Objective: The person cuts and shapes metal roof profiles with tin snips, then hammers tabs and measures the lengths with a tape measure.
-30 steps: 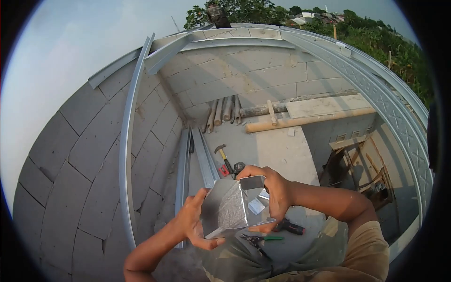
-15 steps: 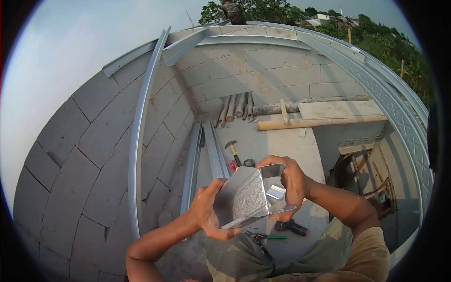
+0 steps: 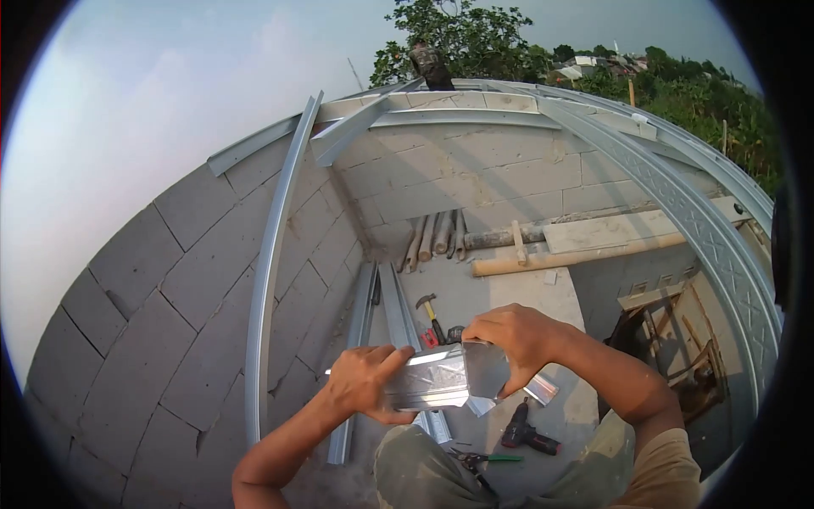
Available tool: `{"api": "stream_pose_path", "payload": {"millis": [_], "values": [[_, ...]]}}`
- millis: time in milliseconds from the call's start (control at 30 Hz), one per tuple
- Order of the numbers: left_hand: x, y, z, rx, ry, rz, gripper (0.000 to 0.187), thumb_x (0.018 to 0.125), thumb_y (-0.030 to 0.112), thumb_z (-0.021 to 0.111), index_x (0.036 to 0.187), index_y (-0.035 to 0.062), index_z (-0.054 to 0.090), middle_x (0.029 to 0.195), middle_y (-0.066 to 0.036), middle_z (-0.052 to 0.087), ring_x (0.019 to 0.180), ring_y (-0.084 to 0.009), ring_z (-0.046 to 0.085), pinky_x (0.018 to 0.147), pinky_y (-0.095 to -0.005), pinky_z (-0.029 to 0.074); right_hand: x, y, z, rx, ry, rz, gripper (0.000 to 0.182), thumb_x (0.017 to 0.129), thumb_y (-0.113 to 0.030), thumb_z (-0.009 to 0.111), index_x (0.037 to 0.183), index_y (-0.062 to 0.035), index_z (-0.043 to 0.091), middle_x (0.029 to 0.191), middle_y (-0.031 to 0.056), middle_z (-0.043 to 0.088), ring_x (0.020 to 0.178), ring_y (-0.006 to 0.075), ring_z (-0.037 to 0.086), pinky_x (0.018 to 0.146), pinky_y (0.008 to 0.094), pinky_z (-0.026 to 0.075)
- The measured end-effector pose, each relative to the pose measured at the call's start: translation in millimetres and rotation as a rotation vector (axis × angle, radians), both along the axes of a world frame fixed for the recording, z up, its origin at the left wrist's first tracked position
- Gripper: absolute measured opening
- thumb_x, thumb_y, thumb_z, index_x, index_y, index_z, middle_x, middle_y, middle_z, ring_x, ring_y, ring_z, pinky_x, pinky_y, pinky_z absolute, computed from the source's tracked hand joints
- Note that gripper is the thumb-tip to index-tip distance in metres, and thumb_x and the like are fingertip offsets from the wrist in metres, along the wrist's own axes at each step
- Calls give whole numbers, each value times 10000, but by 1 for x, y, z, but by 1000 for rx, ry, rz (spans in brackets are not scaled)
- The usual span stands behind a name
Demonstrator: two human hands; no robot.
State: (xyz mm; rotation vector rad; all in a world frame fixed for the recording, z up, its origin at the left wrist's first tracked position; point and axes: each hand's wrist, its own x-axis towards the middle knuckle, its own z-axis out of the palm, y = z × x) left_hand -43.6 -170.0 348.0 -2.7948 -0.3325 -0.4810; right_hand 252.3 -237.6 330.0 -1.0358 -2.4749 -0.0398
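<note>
Left hand (image 3: 365, 379), right hand (image 3: 519, 339) half-curled, gripping bent metal piece (image 3: 434, 378).

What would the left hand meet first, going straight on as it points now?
Past the metal piece it grips, the left hand would probably meet the right hand at the far end, though depth is unclear.

Silvery sheet-metal channel piece (image 3: 431, 379), shiny, creased lengthwise, held roughly crosswise between left hand (image 3: 370, 382) and right hand (image 3: 521, 341); darker flat face angled at right end.
</note>
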Motion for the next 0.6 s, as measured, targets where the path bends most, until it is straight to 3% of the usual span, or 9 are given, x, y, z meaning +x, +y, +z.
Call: {"api": "stream_pose_path", "payload": {"millis": [67, 100, 200, 267, 333, 367, 467, 533, 600], "values": [[-4, -8, -24, -435, -283, -122, 817, 591, 487, 832, 1178, -3, 546, 765, -141, 644, 606, -296, 651, 580, -343, 532, -7, -5, -8, -158, 496, 370, 812, 521, -310, 954, 1171, -44, 547, 994, 90, 671, 879, 251, 696, 782, 358, 542], [0, -7, -47, -610, -440, -254, 840, 571, 465, 828, 1224, 17, 548, 831, -167, 657, 671, -271, 670, 637, -329, 529, -17, -12, -5, -233, 604, 386, 813, 503, -279, 957, 1167, -50, 546, 1022, 78, 666, 884, 196, 687, 797, 325, 528], [31, -23, -40, -592, -701, -495, 855, 587, 463, 825, 1252, 13, 532, 852, -186, 667, 701, -267, 676, 666, -332, 526, -37, -15, -2, -125, 800, 454, 793, 539, -296, 941, 1165, -31, 531, 945, 112, 686, 828, 198, 689, 753, 339, 524], [10, -7, -29, -560, -585, -454, 889, 595, 465, 819, 1294, 14, 508, 867, -190, 684, 697, -339, 687, 664, -375, 548, -22, -27, 29, -220, 665, 393, 787, 546, -301, 930, 1167, -19, 538, 943, 132, 691, 847, 242, 704, 766, 349, 539], [-1, -2, 9, -495, 93, 41, 903, 596, 490, 828, 1299, 20, 510, 905, -201, 699, 731, -392, 690, 680, -422, 564, -12, -39, 57, -408, -253, -204, 774, 556, -313, 916, 1163, -10, 542, 951, 153, 699, 874, 311, 711, 786, 379, 554], [14, -18, 24, -225, 405, 308, 880, 587, 514, 840, 1248, 18, 539, 881, -201, 705, 749, -416, 686, 687, -466, 564, -16, -34, 45, -360, -335, -262, 752, 563, -308, 904, 1150, -7, 543, 939, 173, 702, 893, 358, 703, 802, 414, 557], [21, -8, 13, -212, 382, 204, 830, 595, 522, 829, 1205, 25, 564, 816, -192, 704, 670, -378, 697, 660, -442, 574, -14, -8, 20, -386, -286, -115, 832, 572, -384, 914, 1202, -17, 512, 968, 182, 687, 923, 382, 688, 819, 435, 553], [15, 7, -1, -277, 281, 198, 821, 596, 503, 837, 1191, 9, 561, 818, -187, 702, 679, -382, 696, 662, -438, 573, -1, 1, 8, -375, -76, -126, 843, 581, -391, 917, 1203, 4, 506, 1008, 185, 682, 958, 360, 687, 845, 425, 545], [-2, 26, -20, -279, -145, 274, 833, 613, 508, 842, 1183, -21, 544, 809, -188, 694, 681, -382, 697, 665, -431, 574, 16, 16, -19, -343, 718, -112, 939, 577, -430, 929, 1269, 31, 494, 1088, 206, 694, 1038, 351, 686, 891, 398, 541]]}}
